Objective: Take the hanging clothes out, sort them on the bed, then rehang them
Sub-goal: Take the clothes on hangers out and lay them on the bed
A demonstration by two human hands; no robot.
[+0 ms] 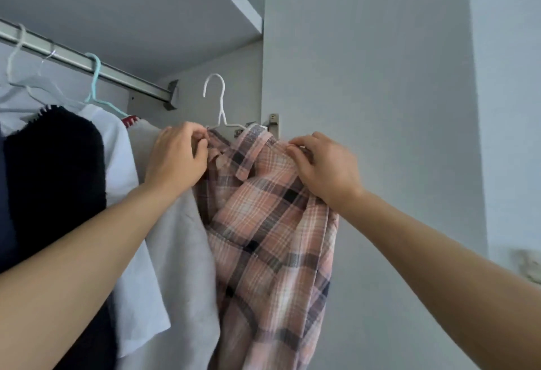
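**Up at the wardrobe rail: plaid shirt coming onto its hanger**

Up near the right end of the rail [87, 61], off the bar and held in mid-air: pink plaid shirt [272, 223] on a white wire hanger [218, 106]. Left hand [178, 159] pinching the shirt's left shoulder at the collar, fingers [202, 143] curled tight on the cloth. Right hand [325, 167] gripping the other shoulder, fingertips dug into the fabric.

Looks like the rehanging step, going by the shoulder-straightening, though could equally be the lift-out; hard to call from here. Next move, if rehanging: raise the hook up and left, over the bar, beside the mint hanger [96, 85].

Shirt soft, thin, woven, rumpled in loose folds, collar flopped. Hanger slim, smooth, hook open. Rail flat-sided brushed metal. Alongside: grey matte garment [178, 238], white tee [126, 188], fuzzy black knit [55, 179].
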